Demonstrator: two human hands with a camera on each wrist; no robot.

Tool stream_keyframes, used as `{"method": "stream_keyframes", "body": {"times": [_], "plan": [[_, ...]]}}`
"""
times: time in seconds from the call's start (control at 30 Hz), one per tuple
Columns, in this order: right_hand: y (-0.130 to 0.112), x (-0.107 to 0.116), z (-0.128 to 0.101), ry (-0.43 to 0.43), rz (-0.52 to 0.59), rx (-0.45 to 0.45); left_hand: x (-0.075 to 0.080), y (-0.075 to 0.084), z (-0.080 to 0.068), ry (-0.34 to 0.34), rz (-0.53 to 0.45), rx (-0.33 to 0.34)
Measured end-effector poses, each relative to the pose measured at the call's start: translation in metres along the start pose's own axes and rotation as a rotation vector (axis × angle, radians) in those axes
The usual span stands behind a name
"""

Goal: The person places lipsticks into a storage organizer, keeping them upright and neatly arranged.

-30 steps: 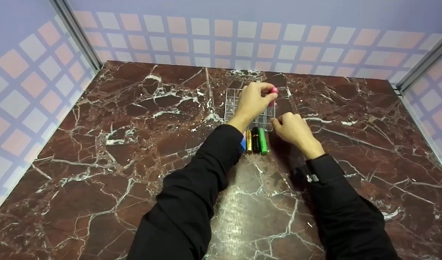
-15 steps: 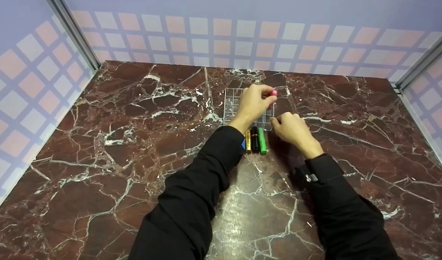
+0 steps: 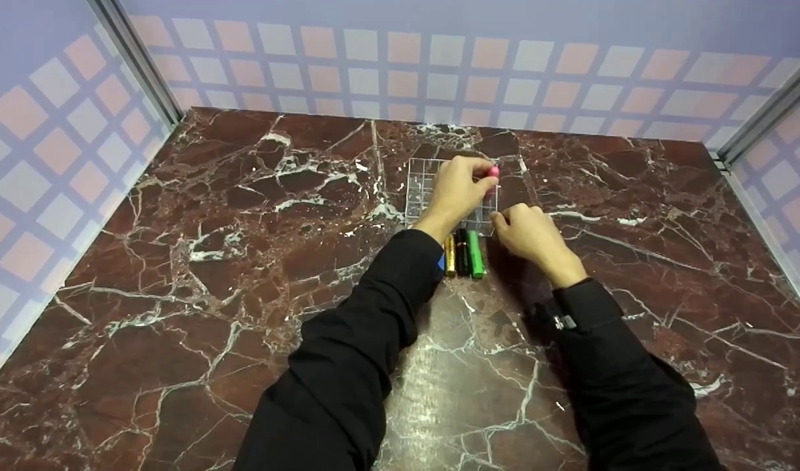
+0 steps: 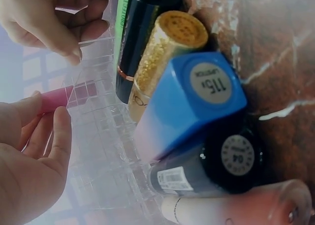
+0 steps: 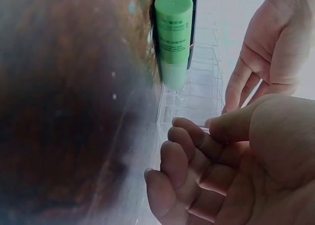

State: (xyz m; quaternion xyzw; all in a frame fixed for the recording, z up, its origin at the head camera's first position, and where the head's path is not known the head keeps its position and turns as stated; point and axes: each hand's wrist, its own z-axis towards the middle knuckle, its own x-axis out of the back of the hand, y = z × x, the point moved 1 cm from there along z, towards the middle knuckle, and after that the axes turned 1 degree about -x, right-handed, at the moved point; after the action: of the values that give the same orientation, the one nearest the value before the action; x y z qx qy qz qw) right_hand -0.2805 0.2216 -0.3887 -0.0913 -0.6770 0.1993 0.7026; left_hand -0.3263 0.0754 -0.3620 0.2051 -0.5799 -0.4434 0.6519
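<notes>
"Holding?"
"Left hand point(image 3: 457, 188) is pinching one pink cylindrical tube point(image 3: 493, 172); right hand point(image 3: 530, 232) is curling loosely at one clear plastic gridded organizer point(image 3: 418, 197), grip unclear."
"Location, step?"
"Over organizer, near far edge of worktop point(image 3: 197, 366); apparently inserting. Next: lowering, releasing, probably."

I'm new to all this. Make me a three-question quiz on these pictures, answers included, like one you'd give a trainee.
1. Which hand pinches the pink tube?
2. True or false: in the head view, the black tube lies between the gold tube and the green tube.
3. Which number is on the round label of the blue tube: A) 04, B) 115, C) 230?
Key: 1. The left hand. 2. True. 3. B.
</notes>
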Motion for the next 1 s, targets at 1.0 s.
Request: {"method": "stream_keyframes", "body": {"times": [1.0], "plan": [[0.0004,-0.0003,0.0,-0.005,-0.015,0.029,-0.0094,0.0013,-0.0001,0.005,0.179,0.006]]}}
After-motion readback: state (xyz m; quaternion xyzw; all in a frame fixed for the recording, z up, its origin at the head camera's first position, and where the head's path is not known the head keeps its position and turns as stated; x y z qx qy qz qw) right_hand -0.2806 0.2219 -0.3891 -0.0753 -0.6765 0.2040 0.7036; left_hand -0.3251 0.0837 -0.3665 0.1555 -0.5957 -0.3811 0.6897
